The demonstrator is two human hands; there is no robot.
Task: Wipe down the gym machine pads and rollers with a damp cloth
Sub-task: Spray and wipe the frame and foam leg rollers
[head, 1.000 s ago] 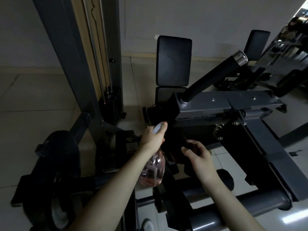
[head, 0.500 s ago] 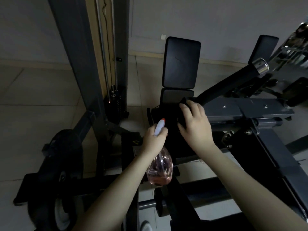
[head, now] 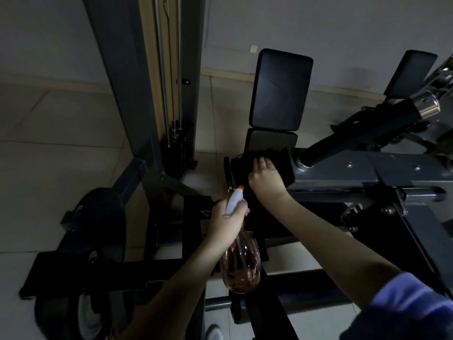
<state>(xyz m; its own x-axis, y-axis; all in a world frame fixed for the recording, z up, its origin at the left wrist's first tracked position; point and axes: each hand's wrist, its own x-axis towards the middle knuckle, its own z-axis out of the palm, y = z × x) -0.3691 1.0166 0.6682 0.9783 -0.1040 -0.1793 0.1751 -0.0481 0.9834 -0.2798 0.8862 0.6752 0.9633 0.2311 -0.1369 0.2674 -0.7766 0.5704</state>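
Observation:
A black back pad (head: 279,92) stands upright at the centre, with a smaller seat pad (head: 270,141) below it. My right hand (head: 266,180) presses a dark cloth (head: 282,163) onto a black padded block of the machine just in front of the seat pad; its fingers are curled over the cloth. My left hand (head: 229,222) grips the neck of a clear spray bottle (head: 241,261) holding pinkish liquid, white nozzle with an orange tip pointing up. A black roller arm (head: 362,136) with a chrome cap slants up to the right.
The grey steel frame (head: 367,173) of the machine runs to the right. A tall weight-stack column (head: 157,77) with cables rises at the left, a black wheel-like part (head: 95,217) beside its base. A second black pad (head: 409,72) stands far right. Tiled floor lies all around.
My right hand rose from low beside the bottle up to the block near the seat pad, then slid the cloth a little left. The left hand kept holding the bottle.

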